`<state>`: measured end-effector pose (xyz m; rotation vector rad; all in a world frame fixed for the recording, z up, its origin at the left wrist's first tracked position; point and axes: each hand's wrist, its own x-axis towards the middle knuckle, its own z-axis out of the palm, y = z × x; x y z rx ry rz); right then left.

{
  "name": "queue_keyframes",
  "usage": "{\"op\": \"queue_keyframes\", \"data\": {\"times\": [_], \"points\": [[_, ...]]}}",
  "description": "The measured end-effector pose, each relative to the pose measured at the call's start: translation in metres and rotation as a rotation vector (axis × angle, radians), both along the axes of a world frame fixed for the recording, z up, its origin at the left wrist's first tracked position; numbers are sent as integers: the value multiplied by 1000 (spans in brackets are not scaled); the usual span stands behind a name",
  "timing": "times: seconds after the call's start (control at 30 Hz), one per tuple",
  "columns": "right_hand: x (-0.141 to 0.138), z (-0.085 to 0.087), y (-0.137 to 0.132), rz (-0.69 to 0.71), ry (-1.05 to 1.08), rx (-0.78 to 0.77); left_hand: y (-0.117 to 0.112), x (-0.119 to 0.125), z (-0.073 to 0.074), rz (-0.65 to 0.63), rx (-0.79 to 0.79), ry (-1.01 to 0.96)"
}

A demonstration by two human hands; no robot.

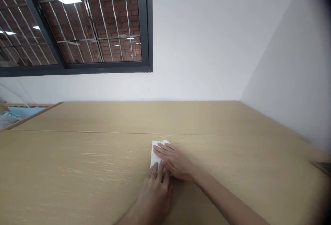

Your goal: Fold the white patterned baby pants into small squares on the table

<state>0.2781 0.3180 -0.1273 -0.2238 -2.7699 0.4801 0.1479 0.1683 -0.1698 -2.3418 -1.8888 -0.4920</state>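
A folded white tissue (156, 153) lies on the light wooden surface (90, 169), a little in front of its long seam. My right hand (176, 161) rests across the tissue from the right, fingers stretched out flat over its upper part. From below, my left hand (156, 187) has its bent fingers on the lower edge of the tissue; its thumb is hidden. The two hands touch where the left fingertips meet the right thumb. Much of the tissue is covered by both hands.
Behind the surface stands a white wall (196, 38) with a dark-framed, barred window (148, 28) at upper left. Light-blue material (24, 111) shows past the raised left edge. A dark opening (323, 165) is at the far right.
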Motion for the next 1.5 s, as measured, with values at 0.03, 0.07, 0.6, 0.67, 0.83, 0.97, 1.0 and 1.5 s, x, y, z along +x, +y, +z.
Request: {"op": "queue_keyframes", "data": {"times": [0.03, 0.07, 0.6, 0.67, 0.83, 0.97, 1.0, 1.5], "points": [[0, -1, 4, -19, -6, 17, 0, 0, -1, 2, -5, -5], [0, -2, 8, -42, -7, 28, 0, 1, -1, 2, -12, -6], [4, -16, 6, -411, 190, 133, 12, -44, 51, 375, -49, -378], [2, -14, 3, -431, 180, 152, 14, -44, 48, 430, -98, -334], [2, -9, -1, -432, 196, 153, 17, -40, 43, 456, -152, -261], [3, -8, -3, -412, 225, 160, 16, -38, 42, 406, -174, -205], [3, -8, -3, -404, 229, 161, 15, -38, 42, 384, -179, -197], [19, 13, -126, -367, 306, -524, -98, -49, 106, 139, -284, -542]]}}
